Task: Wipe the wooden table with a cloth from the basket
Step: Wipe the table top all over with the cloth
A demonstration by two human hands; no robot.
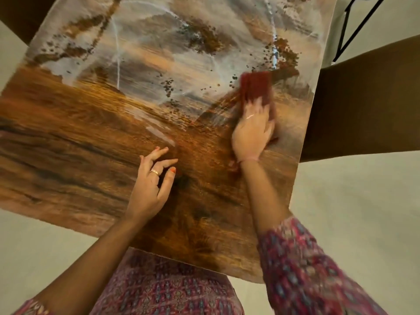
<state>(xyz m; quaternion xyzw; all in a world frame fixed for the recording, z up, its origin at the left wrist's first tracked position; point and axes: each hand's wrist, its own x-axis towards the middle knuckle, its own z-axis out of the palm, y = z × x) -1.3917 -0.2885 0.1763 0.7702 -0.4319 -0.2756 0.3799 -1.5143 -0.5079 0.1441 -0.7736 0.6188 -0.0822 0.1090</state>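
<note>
The wooden table (68, 142) fills the view; its near half is dark glossy wood, its far half is smeared with whitish streaks and brown specks. A folded dark red cloth (255, 86) lies flat on the table at the right, blurred by motion. My right hand (252, 130) presses palm-down on the cloth's near end. My left hand (152, 180) hovers over the table's middle with its fingers spread and holds nothing; it wears a ring. No basket is in view.
Dark brown furniture (368, 105) stands beyond the table's right edge. A black metal frame (354, 26) is at the top right. Pale floor (352, 201) surrounds the table. My patterned pink garment (163, 289) touches the near corner.
</note>
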